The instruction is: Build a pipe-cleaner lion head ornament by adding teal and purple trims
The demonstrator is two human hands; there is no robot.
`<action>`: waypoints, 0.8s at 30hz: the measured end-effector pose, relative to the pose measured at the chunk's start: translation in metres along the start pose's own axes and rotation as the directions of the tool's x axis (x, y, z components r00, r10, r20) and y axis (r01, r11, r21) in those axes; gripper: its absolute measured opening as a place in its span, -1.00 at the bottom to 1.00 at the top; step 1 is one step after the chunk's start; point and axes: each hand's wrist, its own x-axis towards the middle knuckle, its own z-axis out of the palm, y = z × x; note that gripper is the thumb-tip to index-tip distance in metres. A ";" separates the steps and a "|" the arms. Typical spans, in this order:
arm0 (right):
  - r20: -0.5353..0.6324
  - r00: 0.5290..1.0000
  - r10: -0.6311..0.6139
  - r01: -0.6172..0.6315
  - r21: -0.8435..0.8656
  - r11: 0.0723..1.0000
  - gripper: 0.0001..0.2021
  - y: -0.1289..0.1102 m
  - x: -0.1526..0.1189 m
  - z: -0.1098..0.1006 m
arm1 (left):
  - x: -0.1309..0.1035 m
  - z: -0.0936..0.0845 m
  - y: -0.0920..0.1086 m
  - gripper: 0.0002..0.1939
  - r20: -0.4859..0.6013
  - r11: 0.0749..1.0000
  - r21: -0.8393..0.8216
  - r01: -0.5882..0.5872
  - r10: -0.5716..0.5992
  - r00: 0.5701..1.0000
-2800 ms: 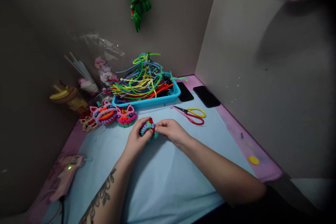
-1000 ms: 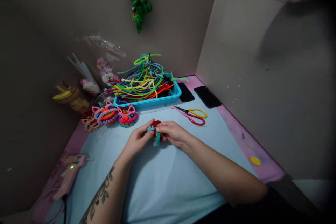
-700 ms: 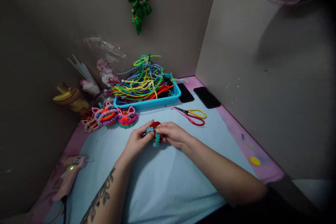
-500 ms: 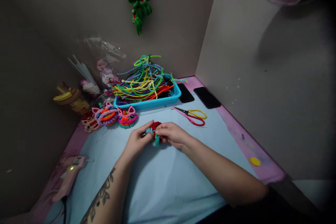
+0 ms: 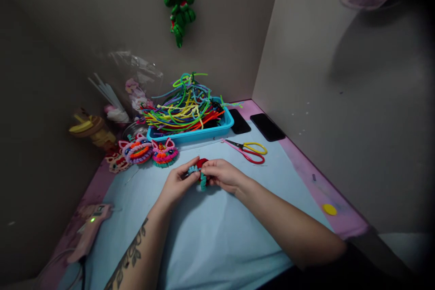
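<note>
A small red piece (image 5: 203, 162) with light blue and teal coiled strips (image 5: 203, 182) is between my hands, above the blue cloth (image 5: 210, 235). My left hand (image 5: 180, 179) grips its left side, fingers behind and thumb in front, by the light blue coil. My right hand (image 5: 219, 173) pinches the piece from the right, at the top of the teal coil, which hangs below the fingertips. The fingers hide part of the piece. Two colourful animal-like faces of fuzzy strips, one purple and orange (image 5: 136, 149), one pink (image 5: 165, 152), lie to the left beyond my left hand.
Scissors (image 5: 249, 152) with yellow and red handles lie beyond my right hand. A blue tray (image 5: 193, 136) of colourful strips stands at the back, with two dark phones (image 5: 239, 121) beside it. A pink glue gun (image 5: 89, 233) is at the left, a yellow disc (image 5: 329, 209) at the right.
The view has shifted very slightly. Both hands keep their hold on the piece, with the teal coil still hanging down.
</note>
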 end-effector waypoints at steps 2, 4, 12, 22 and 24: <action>0.000 1.000 -0.013 0.013 -0.030 0.999 -0.84 -0.001 0.000 0.000 | 0.000 0.000 -0.002 -0.36 -0.007 1.000 -0.026 0.004 -0.005 1.000; -0.009 0.999 -0.034 0.033 -0.068 0.997 -0.85 -0.001 -0.001 0.001 | 0.000 0.000 -0.002 -0.36 -0.018 0.999 -0.046 0.010 -0.011 1.000; -0.038 0.990 -0.137 0.130 -0.143 0.981 -0.87 0.002 -0.001 0.002 | 0.001 0.004 -0.001 -0.38 -0.076 0.996 -0.083 0.013 -0.019 0.997; 0.038 0.998 -0.056 0.057 -0.034 0.998 -0.63 -0.002 -0.005 0.000 | 0.003 0.001 -0.007 -0.38 -0.134 0.989 -0.149 0.022 -0.042 0.990; 0.030 0.998 -0.047 0.048 -0.039 0.998 -0.60 -0.002 -0.005 0.001 | 0.003 0.002 -0.007 -0.39 -0.125 0.984 -0.178 0.027 -0.050 0.991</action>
